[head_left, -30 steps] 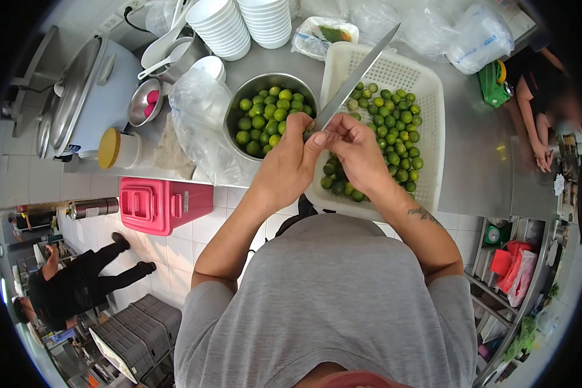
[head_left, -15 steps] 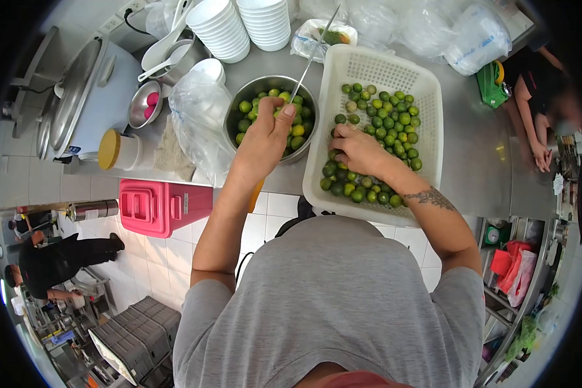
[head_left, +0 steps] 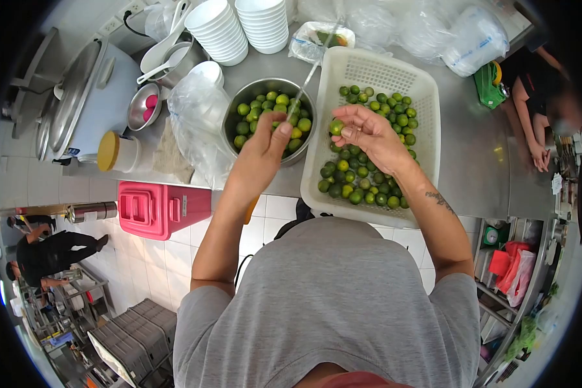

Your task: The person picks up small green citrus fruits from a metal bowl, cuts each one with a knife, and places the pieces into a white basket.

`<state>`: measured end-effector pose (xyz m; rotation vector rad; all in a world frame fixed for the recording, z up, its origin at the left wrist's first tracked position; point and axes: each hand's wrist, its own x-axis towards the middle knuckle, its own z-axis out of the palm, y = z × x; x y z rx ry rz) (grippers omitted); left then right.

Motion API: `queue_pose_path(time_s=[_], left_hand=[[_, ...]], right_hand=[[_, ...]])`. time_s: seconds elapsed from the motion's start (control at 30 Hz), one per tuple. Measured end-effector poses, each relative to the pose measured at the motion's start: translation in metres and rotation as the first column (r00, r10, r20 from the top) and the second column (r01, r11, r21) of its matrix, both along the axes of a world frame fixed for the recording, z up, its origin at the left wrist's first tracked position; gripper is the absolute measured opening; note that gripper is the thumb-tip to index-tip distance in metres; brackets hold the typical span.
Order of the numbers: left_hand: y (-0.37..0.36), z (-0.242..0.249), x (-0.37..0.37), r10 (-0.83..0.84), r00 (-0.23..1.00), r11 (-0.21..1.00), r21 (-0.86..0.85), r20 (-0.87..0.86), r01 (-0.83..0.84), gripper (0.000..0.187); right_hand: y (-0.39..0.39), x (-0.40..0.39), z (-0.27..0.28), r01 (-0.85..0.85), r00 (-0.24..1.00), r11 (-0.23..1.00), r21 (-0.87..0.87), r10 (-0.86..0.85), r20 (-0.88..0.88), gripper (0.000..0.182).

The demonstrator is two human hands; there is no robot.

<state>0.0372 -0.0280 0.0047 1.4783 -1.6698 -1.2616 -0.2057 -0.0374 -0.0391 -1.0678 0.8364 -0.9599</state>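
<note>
My left hand (head_left: 263,143) is closed on a knife (head_left: 313,70) whose long thin blade, blurred by motion, points up and to the right. The handle is hidden in the fingers. Beneath it stands a steel bowl (head_left: 226,127) filled with green limes (head_left: 244,109). Between the fingertips of my right hand (head_left: 376,141) is a single lime (head_left: 335,127), raised over the left side of a white plastic basket (head_left: 431,139). Many loose limes (head_left: 362,183) lie in that basket, partly hidden by my right hand and forearm.
Stacks of white bowls (head_left: 216,31), a plastic bag (head_left: 200,126) and a yellow-lidded tub (head_left: 119,152) stand on the steel counter (head_left: 475,139). A pink bin (head_left: 165,210) is on the floor. People are at the far left (head_left: 52,253) and right (head_left: 533,97).
My right hand has risen out of the limes, now pinching one, and moved slightly up and right. The knife in my left hand has shifted a little. The person at far left has changed stance.
</note>
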Motion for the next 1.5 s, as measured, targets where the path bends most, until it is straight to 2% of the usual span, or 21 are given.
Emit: queue_pose_path(time_s=[0.13,0.2,0.23,0.27,0.43,0.57,0.67,0.83,0.87,0.97,1.07,1.17,1.2,1.23,1.3,1.33,1.4,1.5], left_hand=[[0.021,0.013,-0.008,-0.129,0.991,0.991,0.045,0.019,0.128,0.046],[0.029,0.007,-0.012,-0.168,0.985,0.985,-0.039,0.048,0.17,0.046],[0.031,0.006,-0.014,-0.187,0.98,0.978,-0.081,0.064,0.192,0.047],[0.033,0.006,-0.015,-0.203,0.973,0.976,-0.052,0.109,0.209,0.048],[0.039,0.001,-0.018,-0.16,0.971,0.979,-0.095,0.178,0.178,0.05],[0.036,0.01,-0.022,-0.177,0.968,0.974,-0.109,0.176,0.198,0.053],[0.033,-0.004,-0.026,-0.159,0.958,0.928,-0.295,0.239,0.227,0.055],[0.027,0.007,-0.035,-0.17,0.959,0.956,-0.198,0.227,0.216,0.053],[0.026,0.007,-0.036,-0.169,0.96,0.957,-0.195,0.225,0.214,0.052],[0.023,0.011,-0.039,-0.134,0.974,0.98,-0.121,0.181,0.158,0.048],[0.02,0.008,-0.038,-0.117,0.984,0.976,-0.169,0.134,0.139,0.044],[0.013,0.014,-0.032,-0.135,0.98,0.98,-0.128,0.144,0.153,0.045],[0.013,0.012,-0.03,-0.103,0.985,0.983,-0.136,0.135,0.122,0.046],[0.013,0.011,-0.028,-0.073,0.989,0.985,-0.147,0.127,0.091,0.046],[0.01,0.009,-0.023,-0.024,0.995,0.991,-0.13,0.1,0.037,0.048],[0.009,0.005,-0.019,-0.006,0.996,0.996,-0.093,0.085,0.014,0.049],[0.009,-0.005,-0.012,0.011,0.997,0.999,-0.047,0.073,-0.008,0.055],[0.007,-0.005,-0.008,0.038,0.998,0.998,0.054,0.058,-0.041,0.058]], right_hand=[[-0.001,0.0,-0.001,0.047,0.991,0.998,0.05,-0.052,0.126,0.024],[-0.002,0.003,-0.004,0.104,0.964,0.992,0.072,-0.118,0.237,0.022],[-0.003,0.005,-0.004,0.135,0.959,0.988,0.069,-0.148,0.241,0.021],[-0.003,0.007,-0.004,0.167,0.953,0.984,0.066,-0.178,0.245,0.02],[-0.008,0.011,-0.004,0.247,0.937,0.968,0.031,-0.247,0.248,0.015],[-0.002,0.018,0.003,0.235,0.956,0.972,-0.025,-0.226,0.185,0.017],[-0.002,0.019,0.004,0.193,0.976,0.979,-0.062,-0.185,0.116,0.023],[0.007,0.027,0.0,0.112,0.993,0.989,-0.101,-0.108,0.043,0.028],[0.01,0.033,0.0,0.166,0.986,0.979,-0.122,-0.161,0.045,0.021],[0.013,0.032,-0.001,0.085,0.995,0.988,-0.127,-0.091,-0.038,0.018],[0.008,0.029,0.001,0.027,0.999,0.993,-0.117,-0.031,-0.033,0.016],[-0.005,0.018,0.02,-0.039,0.997,0.996,-0.084,0.034,-0.063,0.018],[-0.015,0.01,0.011,-0.047,0.992,0.987,-0.152,0.028,-0.12,0.025],[-0.019,0.004,0.015,0.013,0.967,0.986,-0.167,-0.055,-0.249,0.02],[-0.029,-0.013,-0.003,-0.13,0.813,0.957,-0.258,-0.046,-0.58,0.015],[-0.028,-0.013,-0.014,-0.225,0.724,0.906,-0.358,-0.09,-0.684,0.016],[-0.022,-0.011,-0.038,-0.44,0.519,0.758,-0.481,-0.223,-0.825,0.018],[-0.005,0.006,-0.053,-0.567,0.266,0.719,-0.402,-0.302,-0.915,0.017]])
